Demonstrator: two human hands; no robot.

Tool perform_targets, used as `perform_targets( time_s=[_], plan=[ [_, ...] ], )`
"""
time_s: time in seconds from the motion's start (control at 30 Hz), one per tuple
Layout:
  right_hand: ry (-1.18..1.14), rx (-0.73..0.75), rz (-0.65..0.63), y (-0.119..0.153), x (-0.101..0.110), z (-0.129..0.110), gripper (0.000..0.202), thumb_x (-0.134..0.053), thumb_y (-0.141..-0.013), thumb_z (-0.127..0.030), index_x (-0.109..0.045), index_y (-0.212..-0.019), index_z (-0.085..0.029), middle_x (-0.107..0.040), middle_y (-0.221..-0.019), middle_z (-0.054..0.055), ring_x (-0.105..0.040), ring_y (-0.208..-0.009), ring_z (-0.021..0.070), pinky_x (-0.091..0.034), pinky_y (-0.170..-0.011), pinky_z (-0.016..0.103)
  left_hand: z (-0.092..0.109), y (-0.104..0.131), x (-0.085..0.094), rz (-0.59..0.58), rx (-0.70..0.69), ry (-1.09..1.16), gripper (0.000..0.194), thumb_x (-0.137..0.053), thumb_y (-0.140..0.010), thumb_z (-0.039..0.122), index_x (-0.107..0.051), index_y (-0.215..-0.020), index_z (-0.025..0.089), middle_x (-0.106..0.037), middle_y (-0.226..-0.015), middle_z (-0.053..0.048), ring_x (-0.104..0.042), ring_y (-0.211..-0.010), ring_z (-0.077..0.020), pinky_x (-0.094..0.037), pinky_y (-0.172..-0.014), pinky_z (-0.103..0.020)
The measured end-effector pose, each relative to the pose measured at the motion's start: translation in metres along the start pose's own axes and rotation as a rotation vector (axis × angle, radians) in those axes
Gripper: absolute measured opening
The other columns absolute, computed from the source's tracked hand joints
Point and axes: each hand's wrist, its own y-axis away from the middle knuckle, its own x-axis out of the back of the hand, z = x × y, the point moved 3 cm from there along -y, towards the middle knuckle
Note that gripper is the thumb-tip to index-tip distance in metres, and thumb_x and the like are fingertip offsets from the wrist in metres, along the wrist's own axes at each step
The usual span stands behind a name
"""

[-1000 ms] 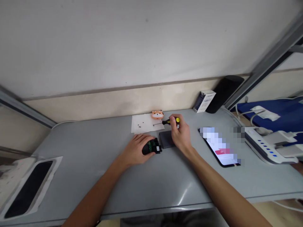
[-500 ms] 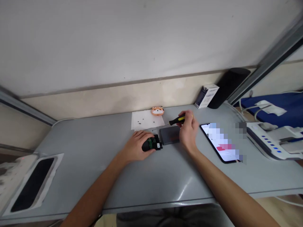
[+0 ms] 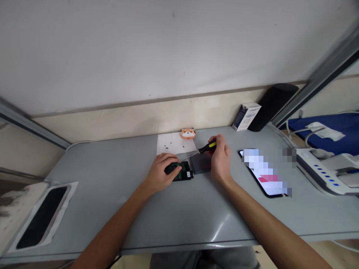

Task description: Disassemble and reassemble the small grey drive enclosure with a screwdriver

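My left hand [image 3: 160, 173] is closed around a small black device with a green circuit board [image 3: 184, 173], which lies on the grey table. Its thumb lies over the board, and the fingers hide the device's left end. A screwdriver [image 3: 206, 148] with a black and yellow handle is gripped in my right hand [image 3: 221, 160]. The thin shaft slants down to the left, and its tip is at the board's upper edge by my left fingertips; exact contact is too small to tell. Below the screwdriver sits a dark flat box [image 3: 199, 167], partly covered by my right hand.
Several tiny dark screws [image 3: 166, 147] lie on white paper [image 3: 175, 140], with an orange animal-face case [image 3: 188, 133] at its corner. Rightward are a lit phone [image 3: 266, 175], a power strip [image 3: 322, 168], a small carton [image 3: 246, 116] and a black cylinder [image 3: 273, 106]. A dark phone-shaped slab [image 3: 43, 216] lies left.
The screwdriver has moved down and left, bringing its tip from above the device to the board. My left thumb has shifted onto the board. The view has moved slightly.
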Motion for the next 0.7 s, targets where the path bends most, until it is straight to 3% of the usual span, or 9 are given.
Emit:
perform_targets(
  time_s=[0.23,0.43,0.7],
  plan=[
    [-0.001,-0.017,0.007,0.005,-0.003,-0.004,0.055,-0.045,-0.090,-0.076,-0.055,-0.076,-0.024,-0.050,-0.066,-0.002,-0.051,-0.057,0.0147,-0.042,-0.048,0.026,-0.001,-0.003,0.004,0.063,-0.016,0.124,0.018,-0.063,-0.101,0.034,-0.073,-0.092,0.022,-0.076,-0.096,-0.007,-0.070,-0.094,-0.0213,-0.057,-0.091,-0.042],
    [0.031,0.082,-0.040,0.007,-0.004,-0.008,0.053,-0.045,-0.092,-0.073,-0.054,-0.074,-0.024,-0.051,-0.065,-0.002,-0.052,-0.063,0.0156,-0.044,-0.054,0.027,0.000,-0.005,0.009,0.015,-0.110,0.003,0.018,-0.062,-0.101,0.030,-0.075,-0.092,0.023,-0.076,-0.092,-0.006,-0.070,-0.092,-0.0221,-0.056,-0.091,-0.044],
    [0.091,0.261,-0.090,0.010,-0.001,-0.022,0.049,-0.045,-0.096,-0.066,-0.055,-0.074,-0.023,-0.051,-0.063,-0.003,-0.049,-0.060,0.0143,-0.044,-0.058,0.028,0.007,-0.004,0.005,-0.010,-0.131,-0.078,0.023,-0.056,-0.104,0.031,-0.076,-0.096,0.024,-0.076,-0.091,-0.005,-0.067,-0.091,-0.0217,-0.054,-0.089,-0.043]
  ],
)
